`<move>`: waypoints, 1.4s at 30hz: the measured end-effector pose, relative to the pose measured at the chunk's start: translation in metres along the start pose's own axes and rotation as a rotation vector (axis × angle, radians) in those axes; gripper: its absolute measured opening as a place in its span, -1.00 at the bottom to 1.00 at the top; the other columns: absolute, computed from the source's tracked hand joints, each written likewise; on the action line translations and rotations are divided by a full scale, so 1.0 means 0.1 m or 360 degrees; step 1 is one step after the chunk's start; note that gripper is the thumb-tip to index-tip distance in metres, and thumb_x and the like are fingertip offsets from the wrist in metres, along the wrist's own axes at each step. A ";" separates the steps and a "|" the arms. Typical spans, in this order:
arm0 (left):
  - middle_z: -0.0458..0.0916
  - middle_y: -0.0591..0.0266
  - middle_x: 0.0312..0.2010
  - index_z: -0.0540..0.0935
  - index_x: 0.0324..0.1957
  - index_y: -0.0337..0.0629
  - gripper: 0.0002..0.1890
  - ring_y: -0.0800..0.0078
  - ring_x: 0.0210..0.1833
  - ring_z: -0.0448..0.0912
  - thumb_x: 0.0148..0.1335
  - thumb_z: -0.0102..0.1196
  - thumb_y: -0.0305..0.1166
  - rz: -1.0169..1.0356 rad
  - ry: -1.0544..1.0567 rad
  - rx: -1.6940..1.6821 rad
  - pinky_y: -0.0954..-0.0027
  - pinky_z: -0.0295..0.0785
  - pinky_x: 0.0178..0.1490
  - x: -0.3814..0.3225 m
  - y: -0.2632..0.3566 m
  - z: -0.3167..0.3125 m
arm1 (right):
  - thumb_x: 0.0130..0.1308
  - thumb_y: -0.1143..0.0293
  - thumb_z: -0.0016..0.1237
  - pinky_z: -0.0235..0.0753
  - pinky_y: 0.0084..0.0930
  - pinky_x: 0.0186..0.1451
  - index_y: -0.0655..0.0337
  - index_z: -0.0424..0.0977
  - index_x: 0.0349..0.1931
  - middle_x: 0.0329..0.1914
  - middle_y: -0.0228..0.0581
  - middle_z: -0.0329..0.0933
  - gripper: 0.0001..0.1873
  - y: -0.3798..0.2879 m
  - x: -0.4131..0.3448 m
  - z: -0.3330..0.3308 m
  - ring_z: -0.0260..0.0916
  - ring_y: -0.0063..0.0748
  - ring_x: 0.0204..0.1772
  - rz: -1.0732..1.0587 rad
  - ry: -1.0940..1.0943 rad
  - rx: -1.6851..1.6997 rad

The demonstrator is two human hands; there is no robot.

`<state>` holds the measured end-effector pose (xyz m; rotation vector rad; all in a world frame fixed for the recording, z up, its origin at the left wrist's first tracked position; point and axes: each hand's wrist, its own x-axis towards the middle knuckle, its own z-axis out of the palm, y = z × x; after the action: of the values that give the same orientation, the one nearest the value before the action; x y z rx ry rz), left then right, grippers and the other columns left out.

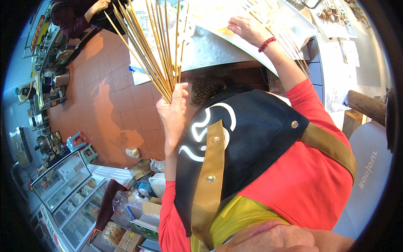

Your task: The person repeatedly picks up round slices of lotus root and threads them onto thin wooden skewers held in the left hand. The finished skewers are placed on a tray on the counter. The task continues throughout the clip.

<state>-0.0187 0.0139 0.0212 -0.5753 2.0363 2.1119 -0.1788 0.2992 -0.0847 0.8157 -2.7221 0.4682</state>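
My left hand grips a fanned bundle of thin bamboo skewers by their lower ends, with the tips pointing up and away from me. Some pale pieces seem to be on a few of the skewers. My right hand, with a red bead bracelet at the wrist, is over a large white tray. Its fingers are bent, and glare hides whether anything is between them. Pale pieces in the tray are washed out by light. More skewers lie at the tray's right side, beside my right forearm.
A metal worktop carries the tray and a printed sheet. Another person's hand shows at top left. Below lies a tiled floor with a small bag. A glass display case and boxes stand lower left.
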 end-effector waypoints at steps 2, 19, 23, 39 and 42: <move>0.49 0.30 -0.50 0.58 -0.24 -0.34 -0.74 0.74 -0.67 0.24 0.29 0.02 -0.30 0.0001 0.0015 0.0024 0.69 0.12 -0.65 0.00 -0.01 -0.01 | 0.27 0.26 -0.03 0.46 -0.46 -0.11 0.22 0.46 -0.14 -0.28 -0.19 0.53 -0.74 0.03 0.02 0.00 0.48 -0.29 -0.20 0.0230 0.0058 0.0221; 0.51 0.28 -0.55 0.59 -0.28 -0.36 -0.75 0.73 -0.70 0.26 0.25 0.05 -0.30 -0.0078 0.0048 0.0082 0.68 0.10 -0.68 0.02 0.00 -0.01 | 0.21 0.51 -0.09 0.41 -0.46 0.13 0.22 0.37 0.11 0.01 -0.09 0.49 -0.59 0.24 0.08 0.02 0.45 -0.32 0.06 0.0777 0.0229 0.1186; 0.50 0.29 -0.55 0.59 -0.25 -0.36 -0.73 0.74 -0.70 0.25 0.26 0.05 -0.29 -0.0065 0.0040 0.0137 0.69 0.10 -0.67 0.04 -0.01 -0.01 | 0.21 0.54 -0.14 0.43 -0.40 0.09 0.19 0.36 0.13 0.05 -0.06 0.47 -0.57 0.23 0.06 -0.06 0.46 -0.28 0.04 0.0832 -0.0075 0.0568; 0.51 0.32 -0.54 0.61 -0.25 -0.35 -0.72 0.78 -0.69 0.27 0.25 0.07 -0.26 0.0034 0.0030 0.0257 0.70 0.12 -0.67 0.05 -0.06 0.04 | 0.25 0.49 -0.14 0.40 -0.69 -0.10 0.27 0.44 -0.04 -0.24 -0.40 0.46 -0.73 -0.64 0.36 -0.83 0.38 -0.66 -0.20 0.0629 0.0162 0.2869; 0.52 0.33 -0.54 0.63 -0.26 -0.34 -0.73 0.78 -0.69 0.26 0.25 0.08 -0.27 0.0011 0.0038 0.0314 0.70 0.12 -0.67 0.03 -0.07 0.05 | 0.30 0.47 -0.16 0.36 -0.72 -0.24 0.32 0.39 0.04 -0.29 -0.43 0.44 -0.69 -0.72 0.47 -0.87 0.31 -0.66 -0.34 0.0687 0.0184 0.2921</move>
<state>-0.0200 0.0190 0.0134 -0.5661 2.2283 1.8858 -0.1627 0.2524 0.0273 0.2942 -1.6034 2.9816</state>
